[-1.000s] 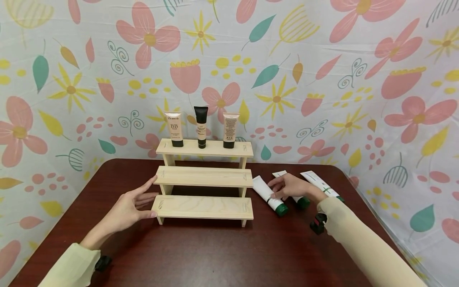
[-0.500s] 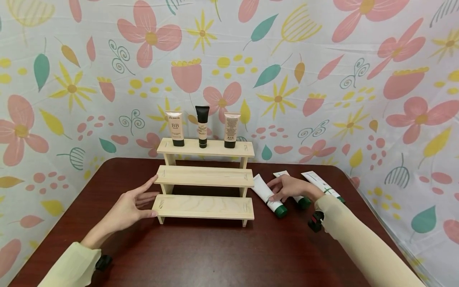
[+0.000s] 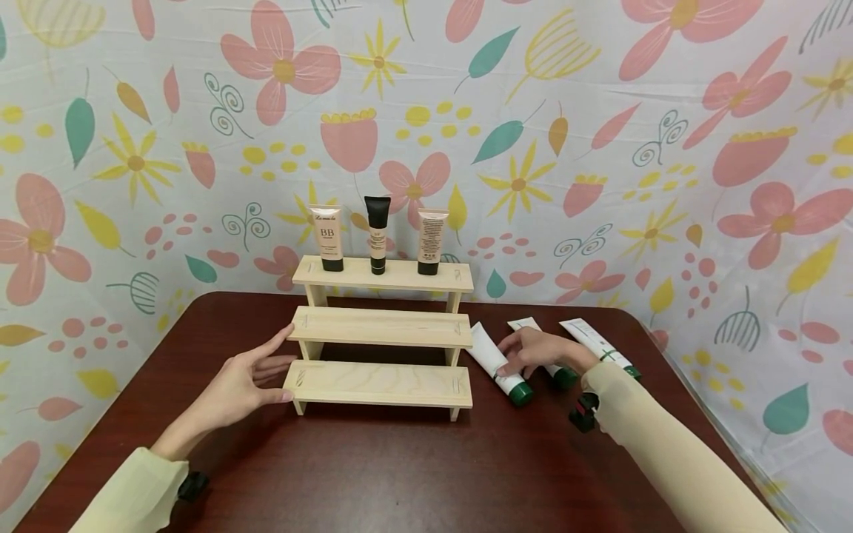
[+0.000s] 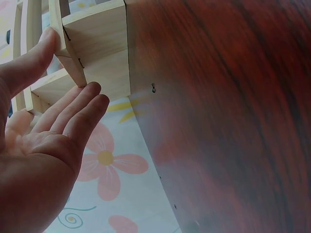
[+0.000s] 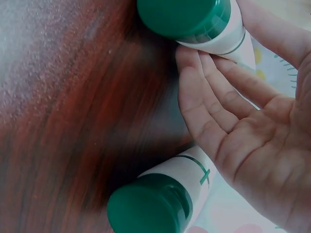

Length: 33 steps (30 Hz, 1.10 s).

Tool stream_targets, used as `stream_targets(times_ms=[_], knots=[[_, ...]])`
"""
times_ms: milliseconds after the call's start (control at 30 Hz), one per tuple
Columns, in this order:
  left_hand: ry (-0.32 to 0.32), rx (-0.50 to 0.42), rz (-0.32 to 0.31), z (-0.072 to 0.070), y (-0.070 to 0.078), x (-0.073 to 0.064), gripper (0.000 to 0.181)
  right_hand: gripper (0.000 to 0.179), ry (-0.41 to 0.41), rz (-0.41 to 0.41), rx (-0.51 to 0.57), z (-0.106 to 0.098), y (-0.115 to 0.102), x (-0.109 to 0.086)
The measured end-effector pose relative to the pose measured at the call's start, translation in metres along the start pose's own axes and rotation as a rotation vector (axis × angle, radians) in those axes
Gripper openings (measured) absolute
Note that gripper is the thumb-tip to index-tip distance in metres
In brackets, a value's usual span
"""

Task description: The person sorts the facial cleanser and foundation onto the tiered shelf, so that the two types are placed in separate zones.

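A three-step wooden display stand (image 3: 383, 326) stands on the dark table. My left hand (image 3: 233, 385) is at its left end, fingers mostly straight, touching the ends of the lower boards; in the left wrist view the thumb lies against a board edge. To the right of the stand, my right hand (image 3: 538, 351) holds a white tube (image 3: 486, 349) with a green cap (image 5: 187, 14), thumb on one side and fingers on the other. That tube lies slanted, low at the tabletop. A second green-capped tube (image 5: 150, 206) lies beneath the right hand, partly hidden by it.
Three cosmetic tubes stand on the top step: a beige BB tube (image 3: 327, 238), a slim black-topped tube (image 3: 378, 235) and another beige tube (image 3: 432, 241). A third white tube (image 3: 597, 346) lies farther right. A flower-patterned cloth (image 3: 426, 89) hangs behind the table (image 3: 426, 466).
The right hand has shifted slightly left and toward me, with the held tube's cap end following a little. The left hand stays against the stand.
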<state>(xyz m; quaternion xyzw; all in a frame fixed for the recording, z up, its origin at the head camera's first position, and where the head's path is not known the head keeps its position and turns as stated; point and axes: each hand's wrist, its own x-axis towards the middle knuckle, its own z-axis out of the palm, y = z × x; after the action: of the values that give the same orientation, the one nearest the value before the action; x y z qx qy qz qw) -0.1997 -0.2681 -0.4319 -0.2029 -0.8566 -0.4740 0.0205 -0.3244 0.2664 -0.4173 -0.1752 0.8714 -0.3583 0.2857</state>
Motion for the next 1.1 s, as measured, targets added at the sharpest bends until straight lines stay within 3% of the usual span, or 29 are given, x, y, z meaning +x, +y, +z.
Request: stream_targets(times_ms=[300, 600, 800, 1100], knots=[[0.0, 0.002, 0.001, 0.0, -0.001, 0.0, 0.108, 0.061, 0.052, 0.043, 0.002, 0.005, 0.0, -0.001], [-0.002, -0.01, -0.007, 0.001, -0.001, 0.0, 0.108, 0.065, 0.111, 0.021, 0.003, 0.008, -0.001, -0.015], [-0.001, -0.016, 0.0, 0.001, -0.003, -0.001, 0.109, 0.048, 0.235, -0.054, -0.008, 0.013, -0.004, -0.026], [-0.001, -0.029, 0.036, -0.001, -0.005, 0.001, 0.108, 0.067, 0.434, -0.106, -0.055, 0.017, -0.01, -0.043]])
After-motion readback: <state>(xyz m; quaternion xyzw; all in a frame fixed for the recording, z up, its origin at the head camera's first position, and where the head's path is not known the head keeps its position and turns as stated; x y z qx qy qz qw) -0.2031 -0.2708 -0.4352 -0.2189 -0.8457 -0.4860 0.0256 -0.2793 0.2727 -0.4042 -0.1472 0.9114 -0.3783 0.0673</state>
